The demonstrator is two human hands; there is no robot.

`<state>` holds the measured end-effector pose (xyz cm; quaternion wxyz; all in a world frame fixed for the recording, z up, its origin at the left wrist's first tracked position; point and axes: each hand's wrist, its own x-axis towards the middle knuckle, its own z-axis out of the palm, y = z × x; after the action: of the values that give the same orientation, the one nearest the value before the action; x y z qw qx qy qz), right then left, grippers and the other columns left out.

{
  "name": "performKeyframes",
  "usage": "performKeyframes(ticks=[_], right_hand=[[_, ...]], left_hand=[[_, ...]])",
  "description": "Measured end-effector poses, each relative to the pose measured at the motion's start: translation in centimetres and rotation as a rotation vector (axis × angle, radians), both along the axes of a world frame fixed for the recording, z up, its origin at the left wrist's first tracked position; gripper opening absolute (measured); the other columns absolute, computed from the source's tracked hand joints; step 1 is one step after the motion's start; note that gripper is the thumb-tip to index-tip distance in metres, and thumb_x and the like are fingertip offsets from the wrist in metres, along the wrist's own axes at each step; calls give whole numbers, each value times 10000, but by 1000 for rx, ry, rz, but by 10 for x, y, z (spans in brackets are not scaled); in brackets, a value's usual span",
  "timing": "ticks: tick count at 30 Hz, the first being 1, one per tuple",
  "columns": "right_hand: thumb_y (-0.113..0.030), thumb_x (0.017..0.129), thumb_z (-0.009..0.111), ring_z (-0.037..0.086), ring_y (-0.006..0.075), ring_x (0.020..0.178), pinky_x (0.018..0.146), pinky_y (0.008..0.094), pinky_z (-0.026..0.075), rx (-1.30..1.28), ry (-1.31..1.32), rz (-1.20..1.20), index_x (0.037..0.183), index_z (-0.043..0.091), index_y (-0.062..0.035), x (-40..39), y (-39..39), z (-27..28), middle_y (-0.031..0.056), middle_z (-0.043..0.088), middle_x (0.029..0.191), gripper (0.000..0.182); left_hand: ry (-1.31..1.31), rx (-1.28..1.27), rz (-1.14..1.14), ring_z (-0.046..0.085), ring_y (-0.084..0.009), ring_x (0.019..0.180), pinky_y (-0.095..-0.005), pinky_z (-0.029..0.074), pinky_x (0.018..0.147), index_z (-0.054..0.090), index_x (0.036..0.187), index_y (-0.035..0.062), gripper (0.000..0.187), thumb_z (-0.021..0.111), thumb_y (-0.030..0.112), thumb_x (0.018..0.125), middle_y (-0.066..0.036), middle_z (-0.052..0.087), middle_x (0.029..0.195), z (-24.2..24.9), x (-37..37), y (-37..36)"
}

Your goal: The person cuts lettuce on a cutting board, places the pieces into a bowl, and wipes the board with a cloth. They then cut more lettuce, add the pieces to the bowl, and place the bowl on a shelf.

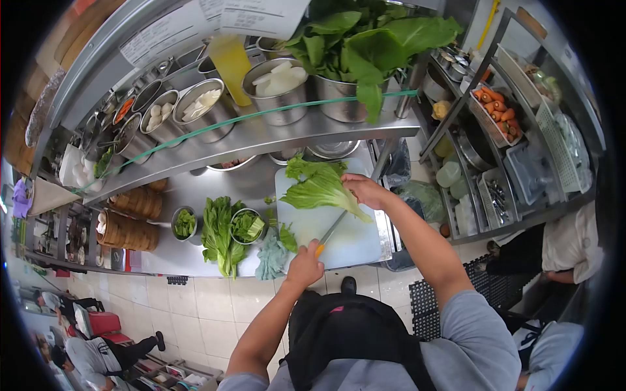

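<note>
My left hand [305, 264] is closed around the yellow-orange handle of a knife [334, 229], whose blade points up and right over the white cutting board [355, 244]. With its fingers closed, my right hand [366, 191] grips a bunch of leafy greens [316, 188] near its pale stem end. The leaves spread leftward over the board, and the knife tip is close beneath the stems. A loose piece of leaf [287, 238] lies at the board's left edge. Beside my left hand is a crumpled pale green cloth [271, 259].
More leafy greens [220, 234] lie left of a metal bowl of cut greens [248, 227]; another small bowl [185, 223] stands farther left. Bamboo steamers [129, 229] are stacked at the counter's left. Above runs a metal shelf [287, 135] with several containers. Other people work nearby.
</note>
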<state>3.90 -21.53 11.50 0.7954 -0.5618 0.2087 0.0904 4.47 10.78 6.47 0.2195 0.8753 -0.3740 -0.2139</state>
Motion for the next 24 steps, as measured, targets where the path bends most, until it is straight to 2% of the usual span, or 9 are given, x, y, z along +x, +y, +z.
performKeyframes(ticks=[5,7,8,11,12,13,16,20,24], right_hand=[[-192,1011,632,586,50,840,701,275,488,18,-97,33,1172,661,-109,-29,6,-40,-44,642,963,183],[-213,1003,637,620,119,825,718,313,512,-576,-83,216,1179,668,-65,-43,6,-66,28,686,975,232],[-237,958,675,670,239,924,808,370,539,-749,-71,269,1184,676,-38,-49,3,-91,132,694,1026,301],[-267,899,722,654,345,1076,921,413,532,-1172,27,288,1205,680,-37,-76,18,-123,198,659,1132,385],[-330,833,798,580,393,1224,1007,468,494,-1193,18,239,1330,623,-49,-80,24,-123,202,591,1271,597],[-330,833,798,580,393,1224,1007,468,494,-1190,17,244,1330,623,-49,-81,31,-112,202,591,1271,597],[-431,691,917,507,397,1317,1041,558,444,-1416,-160,198,1541,431,-92,-78,56,-79,177,516,1394,1037],[-391,681,924,547,384,1276,1023,518,474,-1445,-230,321,1472,499,-79,-63,64,-82,164,555,1346,951],[-329,688,912,603,356,1199,990,463,517,-1374,-257,452,1339,571,-66,-59,75,-79,136,606,1268,781]], left_hand=[[161,-181,160,630,-532,1109,-566,502,987,428,1468,99,586,570,152,903,-336,640,1204,-25,-3,45],[238,-156,265,625,-526,1144,-561,494,1002,409,1482,98,578,559,166,927,-339,644,1237,-21,-2,61],[252,-176,336,625,-522,1160,-549,495,1005,406,1484,99,555,548,180,954,-326,644,1256,-17,-1,66],[388,-182,471,627,-506,1182,-517,495,1004,404,1484,101,500,536,228,1019,-320,641,1262,-25,1,79],[336,-230,464,637,-510,1152,-521,504,976,412,1465,98,478,541,245,1028,-314,656,1222,-22,-1,80],[284,-278,459,648,-515,1121,-526,514,949,420,1446,95,459,547,261,1038,-308,670,1183,-19,-3,81],[298,-223,451,686,-529,961,-572,541,824,435,1358,77,395,561,291,1050,-306,706,1003,-2,-13,68],[-90,-11,175,691,-523,727,-619,549,662,433,1227,65,324,581,288,1044,-292,692,765,0,-24,39],[-135,94,134,712,-479,720,-573,574,649,444,1205,64,292,578,267,1043,-255,700,762,18,-38,11]])
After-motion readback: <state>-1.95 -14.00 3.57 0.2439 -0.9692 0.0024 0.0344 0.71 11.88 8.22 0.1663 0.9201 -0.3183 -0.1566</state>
